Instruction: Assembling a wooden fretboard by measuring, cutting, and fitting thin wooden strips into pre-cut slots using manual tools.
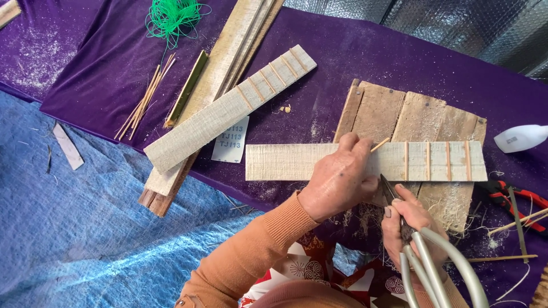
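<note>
My left hand [339, 179] presses on a pale wooden strip [285, 161] that lies across a rough wooden board [419, 117], and pinches a thin bamboo sliver [380, 144] against it. Several thin slivers sit in cross slots near the strip's right end [436, 161]. Just below the strip, my right hand [408, 225] grips metal shears with large grey loop handles [439, 268]; their blade tips [387, 188] point up toward the sliver.
A second slotted wooden strip [228, 108] lies diagonally on the purple cloth over longer planks [240, 40]. Loose bamboo sticks [145, 100], green cord [171, 16], a paper label [231, 140], red-handled pliers [514, 194] and a white bottle [520, 138] lie around. Blue tarp [85, 228] covers the left.
</note>
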